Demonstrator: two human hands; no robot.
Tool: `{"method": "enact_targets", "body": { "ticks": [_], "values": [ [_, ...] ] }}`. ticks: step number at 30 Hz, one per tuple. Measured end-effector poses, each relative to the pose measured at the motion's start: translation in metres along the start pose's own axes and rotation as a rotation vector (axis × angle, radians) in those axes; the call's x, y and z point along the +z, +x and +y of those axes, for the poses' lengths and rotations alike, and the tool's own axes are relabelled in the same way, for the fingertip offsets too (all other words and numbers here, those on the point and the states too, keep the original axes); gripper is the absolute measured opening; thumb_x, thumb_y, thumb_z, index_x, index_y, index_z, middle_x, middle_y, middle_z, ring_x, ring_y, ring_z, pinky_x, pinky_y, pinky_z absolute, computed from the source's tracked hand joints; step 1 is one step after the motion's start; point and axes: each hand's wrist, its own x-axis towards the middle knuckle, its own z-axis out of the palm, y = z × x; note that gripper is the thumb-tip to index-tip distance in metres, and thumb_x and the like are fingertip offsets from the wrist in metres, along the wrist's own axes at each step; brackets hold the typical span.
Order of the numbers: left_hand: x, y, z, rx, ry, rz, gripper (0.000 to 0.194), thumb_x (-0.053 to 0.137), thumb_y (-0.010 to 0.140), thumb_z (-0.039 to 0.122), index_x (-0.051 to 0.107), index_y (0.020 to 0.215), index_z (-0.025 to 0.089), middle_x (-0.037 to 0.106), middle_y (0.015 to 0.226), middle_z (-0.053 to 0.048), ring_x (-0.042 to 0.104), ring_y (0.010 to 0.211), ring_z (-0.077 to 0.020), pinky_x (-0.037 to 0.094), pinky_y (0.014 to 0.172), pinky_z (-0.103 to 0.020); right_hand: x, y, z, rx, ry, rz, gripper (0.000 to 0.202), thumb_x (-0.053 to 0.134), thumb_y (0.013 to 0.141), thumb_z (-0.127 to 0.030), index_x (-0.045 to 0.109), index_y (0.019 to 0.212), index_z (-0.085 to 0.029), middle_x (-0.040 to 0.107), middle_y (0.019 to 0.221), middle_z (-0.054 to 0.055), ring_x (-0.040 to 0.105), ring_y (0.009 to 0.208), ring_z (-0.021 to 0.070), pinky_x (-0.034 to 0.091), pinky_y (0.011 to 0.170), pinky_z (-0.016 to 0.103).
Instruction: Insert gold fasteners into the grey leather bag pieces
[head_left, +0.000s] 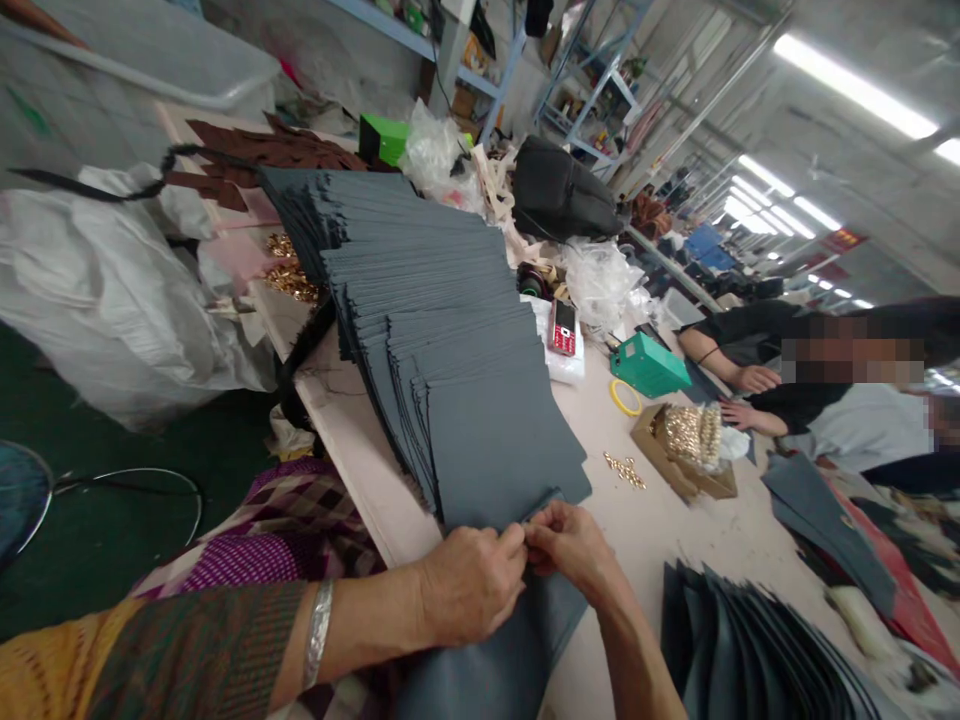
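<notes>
A dark blue-grey sheet of leather-like material point(480, 675) lies across the near table edge, its top edge between my hands. My left hand point(472, 582), with a silver bracelet at the wrist, is closed with its fingers pinched at that edge. Fingertip to fingertip with it, my right hand point(574, 548) pinches the same edge; any small piece between the fingers is hidden. Just beyond both hands, a long fanned stack of matching panels point(495, 430) runs up the table. Small gold metal pieces point(625, 470) lie loose to the right of the stack.
A cardboard box point(660, 455) holds more gold pieces beside a green box point(649, 366) and a yellow tape ring point(625, 398). A red phone point(562, 328) lies behind. More dark panels point(750, 640) stand at lower right. Co-workers' hands point(754, 380) rest across the table.
</notes>
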Motion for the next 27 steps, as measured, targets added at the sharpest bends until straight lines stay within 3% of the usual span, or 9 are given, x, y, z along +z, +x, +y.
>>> {"method": "enact_targets", "body": {
  "ticks": [6, 9, 11, 13, 16, 18, 23, 25, 27],
  "values": [
    [0.001, 0.000, 0.001, -0.024, -0.060, 0.024, 0.024, 0.042, 0.091, 0.019, 0.056, 0.110, 0.015, 0.057, 0.099, -0.010, 0.062, 0.080, -0.0226, 0.055, 0.067, -0.035, 0.000, 0.001, -0.018, 0.071, -0.206, -0.021, 0.015, 0.063, 0.066, -0.020, 0.057, 0.052, -0.019, 0.056, 0.043, -0.003, 0.054, 0.039, 0.0127, 0.046, 0.040, 0.022],
    [0.007, 0.001, -0.003, -0.020, -0.069, 0.066, 0.027, 0.039, 0.092, 0.018, 0.058, 0.111, 0.016, 0.058, 0.101, -0.010, 0.064, 0.081, -0.0216, 0.054, 0.069, -0.034, -0.007, 0.001, -0.024, 0.032, -0.295, 0.031, 0.012, 0.070, 0.063, -0.020, 0.062, 0.054, -0.019, 0.057, 0.045, -0.002, 0.057, 0.045, 0.0155, 0.048, 0.047, 0.026],
    [0.011, 0.001, -0.006, -0.013, -0.067, 0.096, 0.027, 0.038, 0.093, 0.019, 0.061, 0.108, 0.017, 0.058, 0.101, -0.010, 0.064, 0.078, -0.0203, 0.054, 0.068, -0.032, -0.014, -0.002, -0.026, -0.047, -0.364, 0.125, 0.015, 0.078, 0.057, -0.025, 0.067, 0.066, -0.019, 0.063, 0.058, -0.001, 0.061, 0.060, 0.0183, 0.050, 0.060, 0.029],
    [0.013, 0.001, -0.007, -0.005, -0.071, 0.128, 0.028, 0.037, 0.093, 0.019, 0.062, 0.105, 0.019, 0.059, 0.101, -0.009, 0.065, 0.077, -0.0188, 0.053, 0.068, -0.030, -0.020, -0.007, -0.025, -0.185, -0.451, 0.302, 0.037, 0.082, 0.056, -0.034, 0.070, 0.087, -0.020, 0.068, 0.085, 0.004, 0.062, 0.083, 0.0224, 0.048, 0.077, 0.034],
    [0.012, -0.001, -0.007, 0.013, -0.091, 0.151, 0.028, 0.037, 0.094, 0.021, 0.063, 0.104, 0.020, 0.060, 0.100, -0.007, 0.065, 0.076, -0.0174, 0.053, 0.068, -0.028, -0.028, -0.009, -0.019, -0.277, -0.456, 0.508, 0.053, 0.076, 0.067, -0.045, 0.064, 0.110, -0.017, 0.064, 0.103, 0.011, 0.057, 0.102, 0.0266, 0.041, 0.091, 0.038],
    [0.011, -0.001, -0.007, 0.006, -0.115, 0.157, 0.028, 0.037, 0.094, 0.021, 0.063, 0.105, 0.021, 0.060, 0.099, -0.006, 0.065, 0.075, -0.0168, 0.053, 0.068, -0.028, -0.032, -0.006, -0.013, -0.233, -0.364, 0.478, 0.050, 0.075, 0.068, -0.043, 0.066, 0.109, -0.015, 0.066, 0.092, 0.009, 0.059, 0.095, 0.0260, 0.043, 0.087, 0.037],
    [0.013, 0.001, -0.016, -0.039, -0.253, 0.244, 0.030, 0.035, 0.096, 0.032, 0.061, 0.108, 0.022, 0.062, 0.096, -0.004, 0.064, 0.080, -0.0158, 0.050, 0.073, -0.025, -0.050, -0.015, -0.005, -0.203, -0.138, 0.296, 0.029, 0.077, 0.062, -0.032, 0.075, 0.089, -0.020, 0.066, 0.062, -0.001, 0.059, 0.058, 0.0155, 0.045, 0.056, 0.025],
    [0.012, 0.003, -0.020, -0.051, -0.308, 0.245, 0.032, 0.034, 0.096, 0.036, 0.063, 0.101, 0.022, 0.063, 0.090, -0.002, 0.063, 0.081, -0.0155, 0.048, 0.074, -0.024, -0.068, -0.035, -0.005, -0.220, -0.045, 0.326, 0.028, 0.075, 0.063, -0.036, 0.077, 0.086, -0.019, 0.069, 0.065, 0.000, 0.060, 0.059, 0.0158, 0.046, 0.056, 0.025],
    [0.011, 0.004, -0.022, -0.065, -0.338, 0.218, 0.034, 0.033, 0.096, 0.038, 0.064, 0.090, 0.022, 0.063, 0.083, -0.001, 0.063, 0.078, -0.0151, 0.046, 0.072, -0.023, -0.094, -0.067, -0.004, -0.250, 0.037, 0.436, 0.037, 0.069, 0.067, -0.043, 0.075, 0.093, -0.019, 0.073, 0.081, 0.003, 0.064, 0.071, 0.0180, 0.050, 0.064, 0.027]
  ]
}}
